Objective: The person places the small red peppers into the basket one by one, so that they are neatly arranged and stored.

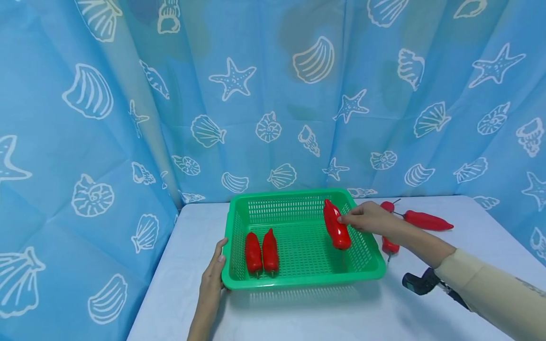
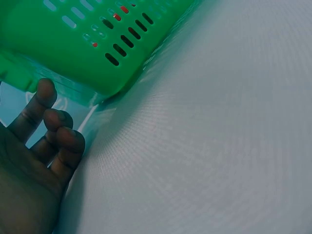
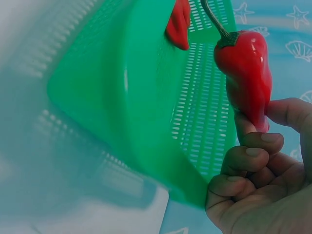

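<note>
My right hand (image 1: 368, 218) pinches a long red pepper (image 1: 336, 227) between thumb and fingers, above the right part of a green plastic basket (image 1: 298, 280). In the right wrist view the pepper (image 3: 248, 73) hangs with its green stem end away from the fingertips. My left hand (image 1: 211, 274) rests against the basket's left rim. One fingertip touches the rim in the left wrist view, and the other visible fingers (image 2: 70, 141) bend loosely beside it. Two red peppers, a left one (image 1: 253, 253) and a right one (image 1: 270, 251), lie side by side at the basket's left.
Right of the basket, on the white tabletop (image 1: 170, 284), lie a red pepper (image 1: 428, 220) and two others partly hidden by the right arm. A black device (image 1: 420, 282) shows by the right forearm. A blue shell-patterned curtain (image 1: 256, 94) hangs behind the table.
</note>
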`<state>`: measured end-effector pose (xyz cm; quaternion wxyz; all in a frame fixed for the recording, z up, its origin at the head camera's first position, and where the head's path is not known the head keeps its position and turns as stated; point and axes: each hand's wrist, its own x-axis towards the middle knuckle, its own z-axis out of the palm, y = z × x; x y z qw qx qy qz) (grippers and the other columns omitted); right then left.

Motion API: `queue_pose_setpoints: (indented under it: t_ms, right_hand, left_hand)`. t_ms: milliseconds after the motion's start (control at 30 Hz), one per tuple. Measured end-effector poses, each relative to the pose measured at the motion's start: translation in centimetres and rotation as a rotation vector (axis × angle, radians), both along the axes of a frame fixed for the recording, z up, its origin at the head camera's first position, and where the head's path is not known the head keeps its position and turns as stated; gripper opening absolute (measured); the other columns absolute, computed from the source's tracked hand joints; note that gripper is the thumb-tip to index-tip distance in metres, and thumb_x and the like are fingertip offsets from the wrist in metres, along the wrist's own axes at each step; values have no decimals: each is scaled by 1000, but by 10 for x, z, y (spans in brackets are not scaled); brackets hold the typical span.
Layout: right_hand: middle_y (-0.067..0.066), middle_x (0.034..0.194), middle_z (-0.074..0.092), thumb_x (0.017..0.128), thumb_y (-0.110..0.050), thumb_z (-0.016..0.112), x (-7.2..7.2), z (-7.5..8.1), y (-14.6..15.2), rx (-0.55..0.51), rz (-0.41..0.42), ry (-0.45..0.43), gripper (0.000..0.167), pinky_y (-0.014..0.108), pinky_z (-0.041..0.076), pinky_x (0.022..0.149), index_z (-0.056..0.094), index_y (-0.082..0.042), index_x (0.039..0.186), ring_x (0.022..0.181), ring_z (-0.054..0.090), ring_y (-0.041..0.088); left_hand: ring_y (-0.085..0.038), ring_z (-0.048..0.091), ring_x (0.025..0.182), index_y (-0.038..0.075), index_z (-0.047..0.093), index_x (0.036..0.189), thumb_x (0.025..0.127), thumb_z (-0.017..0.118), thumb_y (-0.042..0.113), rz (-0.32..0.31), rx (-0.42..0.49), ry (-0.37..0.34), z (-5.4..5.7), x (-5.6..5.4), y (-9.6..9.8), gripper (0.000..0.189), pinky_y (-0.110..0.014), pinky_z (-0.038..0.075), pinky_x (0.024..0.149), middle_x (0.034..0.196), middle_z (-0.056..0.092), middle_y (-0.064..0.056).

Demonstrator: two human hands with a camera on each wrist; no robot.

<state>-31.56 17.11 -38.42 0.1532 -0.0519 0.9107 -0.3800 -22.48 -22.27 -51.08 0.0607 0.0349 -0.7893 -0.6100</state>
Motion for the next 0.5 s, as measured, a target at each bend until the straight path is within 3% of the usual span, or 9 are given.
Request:
queue_pose_setpoints:
  t_ms: [167, 400, 500]
  right_hand:
    - [15, 104, 68, 85, -33, 80, -3, 1, -6, -37, 18, -3, 44, 36, 55, 78, 71, -2, 115, 100, 59, 32]
    - [8, 93, 67, 86, -32, 79, -7, -1, -21, -64, 33, -20, 33, 39, 55, 79, 75, -6, 105, 95, 58, 28]
    - [5, 81, 63, 88, -32, 77, -9, 0, -25, -60, 48, -8, 26, 36, 52, 74, 76, -7, 98, 86, 56, 25]
  left_hand:
    - [-23, 45, 122, 41, 37, 153, 105, 31, 59, 0, -9, 2, 1, -1, -1, 52, -42, 39, 90, 156, 38, -1]
    - [-25, 51, 107, 42, 39, 152, 104, 32, 60, 17, -5, -26, 1, 0, -1, 52, -36, 42, 78, 151, 43, -2]
    - [-25, 48, 115, 42, 39, 152, 104, 32, 61, 15, -5, -22, 2, -2, 0, 53, -37, 41, 81, 152, 42, -2]
